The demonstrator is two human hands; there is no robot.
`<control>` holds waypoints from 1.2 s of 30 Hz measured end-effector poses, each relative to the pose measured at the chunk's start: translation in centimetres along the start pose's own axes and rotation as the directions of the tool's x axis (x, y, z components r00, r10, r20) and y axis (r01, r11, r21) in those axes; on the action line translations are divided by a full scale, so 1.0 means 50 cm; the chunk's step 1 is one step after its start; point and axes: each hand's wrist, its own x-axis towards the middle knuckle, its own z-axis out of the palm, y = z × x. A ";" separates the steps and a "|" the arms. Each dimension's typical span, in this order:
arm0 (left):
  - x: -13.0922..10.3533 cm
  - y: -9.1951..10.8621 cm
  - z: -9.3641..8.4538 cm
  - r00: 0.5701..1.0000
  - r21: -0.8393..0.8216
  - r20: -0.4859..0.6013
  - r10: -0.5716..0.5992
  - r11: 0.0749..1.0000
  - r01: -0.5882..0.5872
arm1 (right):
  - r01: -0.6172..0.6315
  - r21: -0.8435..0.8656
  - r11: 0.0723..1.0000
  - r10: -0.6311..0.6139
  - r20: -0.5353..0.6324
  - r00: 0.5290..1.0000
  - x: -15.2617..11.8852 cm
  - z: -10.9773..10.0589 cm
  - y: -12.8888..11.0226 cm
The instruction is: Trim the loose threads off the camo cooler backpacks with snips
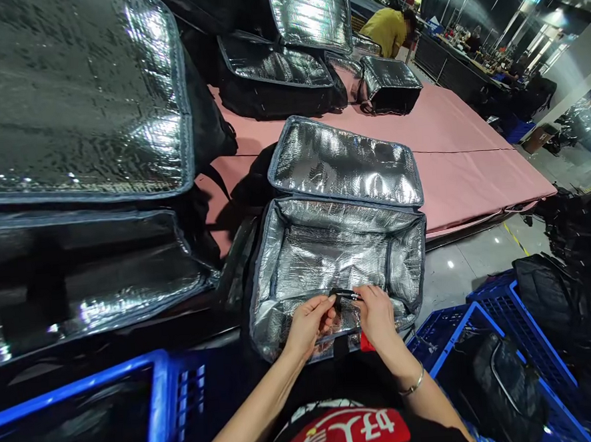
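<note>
An insulated bag [328, 259] with silver foil lining stands open in front of me. Its foil-lined lid [346, 161] is folded back onto the pink table. Over the bag's near edge, my left hand [309, 323] pinches one end of a small black strap-like piece [347, 294]. The other end is gripped by the fingers of my right hand [376, 316]. Whether this piece is a strap or a small tool is not clear. A red tag [366, 341] shows just under my right hand, at the bag's front rim.
Large foil-lined bags [77, 94] crowd the left side. More bags [276, 72] lie farther back on the pink table [471, 143]. Blue crates [159, 403] stand at the lower left and, holding black bags, lower right. A person in yellow [387, 32] bends over in the background.
</note>
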 end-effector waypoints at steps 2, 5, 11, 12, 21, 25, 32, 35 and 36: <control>0.001 -0.001 0.000 1.000 0.003 0.002 0.001 1.000 -0.001 | 0.003 -0.010 1.000 -0.003 -0.005 1.000 -0.002 0.002 0.000; 0.002 -0.002 0.000 1.000 0.006 0.001 0.001 1.000 -0.001 | 0.000 -0.042 0.999 -0.001 -0.009 1.000 -0.004 0.002 -0.001; -0.001 -0.001 0.001 1.000 -0.002 -0.005 0.001 1.000 -0.001 | 0.003 -0.044 0.999 -0.003 0.003 1.000 -0.002 0.002 0.000; -0.001 -0.001 0.001 1.000 -0.006 -0.006 0.001 1.000 -0.001 | -0.004 -0.028 1.000 0.004 -0.005 1.000 -0.002 0.001 0.000; -0.004 0.004 0.004 1.000 -0.045 -0.006 -0.023 0.999 0.023 | -0.021 0.162 0.987 0.025 -0.020 0.999 0.001 -0.003 0.000; -0.011 0.012 0.000 0.999 -0.084 -0.023 -0.034 0.996 0.031 | -0.048 0.464 0.884 0.058 -0.007 0.998 -0.003 -0.024 0.004; -0.012 0.011 -0.005 0.998 -0.051 0.029 -0.053 0.997 0.054 | 0.016 0.661 0.750 -0.316 0.337 0.887 -0.033 -0.096 -0.025; -0.013 0.005 -0.007 0.996 -0.007 0.083 -0.028 1.000 0.029 | 0.098 0.476 0.874 -0.238 0.242 0.941 -0.031 -0.066 -0.041; -0.013 0.003 -0.009 0.995 0.012 0.097 -0.020 1.000 0.019 | 0.071 0.411 0.909 -0.163 0.193 0.968 -0.025 -0.049 -0.044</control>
